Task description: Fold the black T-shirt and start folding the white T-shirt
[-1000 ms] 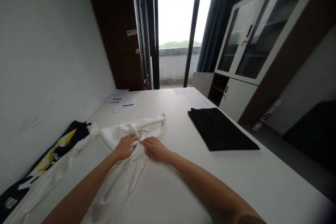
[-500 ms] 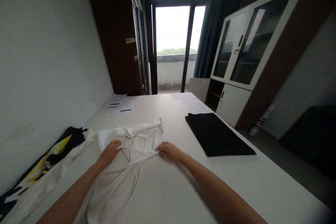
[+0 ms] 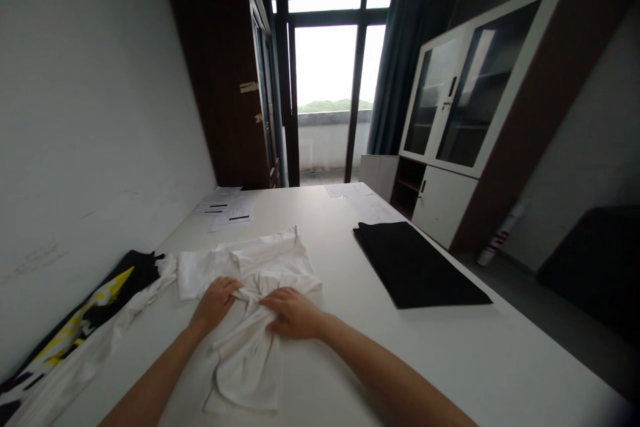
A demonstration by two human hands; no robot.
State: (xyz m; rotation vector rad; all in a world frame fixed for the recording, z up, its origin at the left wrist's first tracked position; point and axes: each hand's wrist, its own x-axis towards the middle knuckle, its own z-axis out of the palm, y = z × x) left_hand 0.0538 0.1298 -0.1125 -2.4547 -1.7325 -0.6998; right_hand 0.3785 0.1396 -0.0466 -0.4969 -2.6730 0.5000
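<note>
A crumpled white garment [image 3: 250,360] of soft cloth lies on the white table in front of me; its exact kind cannot be told from its folds. My left hand [image 3: 220,300] pinches the cloth at its left middle. From the right, my right hand [image 3: 290,312] grips a bunched part close to the left hand. Between them the fabric gathers into tight creases. Beyond the hands the far part spreads out wrinkled, while the near part hangs together in loose folds on the tabletop. My fingertips are partly hidden in the cloth.
A folded black cloth [image 3: 420,267] lies on the table [image 3: 320,210] at right. Along the left wall is a heap of black, yellow and white clothing [image 3: 85,320]. Printed papers [image 3: 233,210] lie at the far left corner, more papers [image 3: 363,200] at the far right. Cabinets stand beyond.
My right hand has moved left, close to my left hand, which shifted slightly nearer and right. The cloth between them has bunched up, and its near end has drawn up. The view tilted slightly upward.
</note>
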